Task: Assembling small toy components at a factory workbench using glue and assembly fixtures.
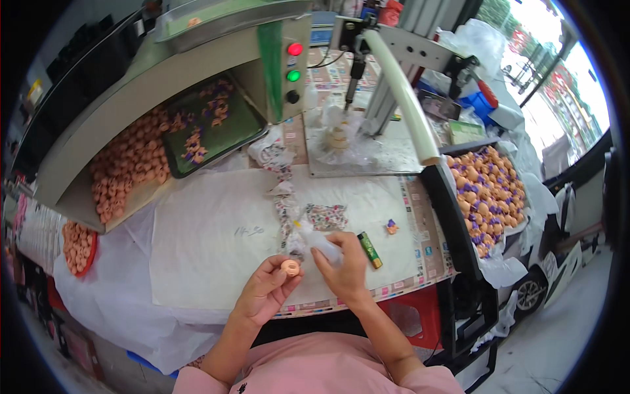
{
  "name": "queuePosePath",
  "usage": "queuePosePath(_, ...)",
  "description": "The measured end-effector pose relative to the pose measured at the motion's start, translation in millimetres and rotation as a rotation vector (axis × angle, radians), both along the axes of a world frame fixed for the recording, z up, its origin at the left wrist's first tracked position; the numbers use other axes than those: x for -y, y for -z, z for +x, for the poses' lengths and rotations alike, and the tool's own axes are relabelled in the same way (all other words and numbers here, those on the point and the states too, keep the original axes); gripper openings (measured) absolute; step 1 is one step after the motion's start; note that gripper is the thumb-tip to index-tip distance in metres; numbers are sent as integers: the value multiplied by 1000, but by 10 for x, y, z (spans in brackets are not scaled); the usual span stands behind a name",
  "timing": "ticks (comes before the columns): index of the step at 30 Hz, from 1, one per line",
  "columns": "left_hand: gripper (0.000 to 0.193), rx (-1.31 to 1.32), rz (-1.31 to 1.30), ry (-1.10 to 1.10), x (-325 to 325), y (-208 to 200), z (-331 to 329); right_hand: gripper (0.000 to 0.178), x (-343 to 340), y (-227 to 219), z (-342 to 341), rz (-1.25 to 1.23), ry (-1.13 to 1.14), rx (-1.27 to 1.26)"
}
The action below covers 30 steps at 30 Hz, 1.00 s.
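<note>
My left hand (261, 292) pinches a small peach-coloured round hollow plastic piece (291, 267), its opening facing up. Wrapped round a translucent white squeeze bottle (318, 241) is my right hand (348, 268). The bottle lies tilted, its yellow tip pointing up and left, away from the piece. A crumpled patterned strip (285, 210) runs along the table beyond both hands. To the right of my right hand lies a short green and black stick-shaped object (369, 250). Farther right sits a small peach and purple figure piece (392, 226).
A curved metal housing (151, 72) at the left shelters many peach pieces (131, 154) and a dark green tray (213, 141). A red bowl (88, 253) of pieces stands far left. A press-like machine (354, 85) is at the back; a bin of peach and purple pieces (485, 194) stands right.
</note>
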<state>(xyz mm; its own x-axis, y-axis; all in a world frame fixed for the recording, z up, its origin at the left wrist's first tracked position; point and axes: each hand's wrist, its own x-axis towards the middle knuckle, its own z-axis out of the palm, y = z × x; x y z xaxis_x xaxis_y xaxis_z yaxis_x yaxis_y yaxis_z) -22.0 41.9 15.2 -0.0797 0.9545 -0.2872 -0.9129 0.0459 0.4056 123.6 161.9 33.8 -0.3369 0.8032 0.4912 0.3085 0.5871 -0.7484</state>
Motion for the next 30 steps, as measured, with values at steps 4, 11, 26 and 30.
queuePosePath(4,29,3,18,6,-47,24,36,35,-104,91,10,2,-20,107)
queuePosePath(11,26,28,-32,-1,-31,-8,-94,31,-488,-236,457,292,209,319)
queuePosePath(26,27,-22,-9,78,17,-11,-72,17,-323,-297,411,-379,-62,-94)
queuePosePath(30,28,-72,-6,118,-71,-34,99,12,110,-245,173,-547,-273,-367)
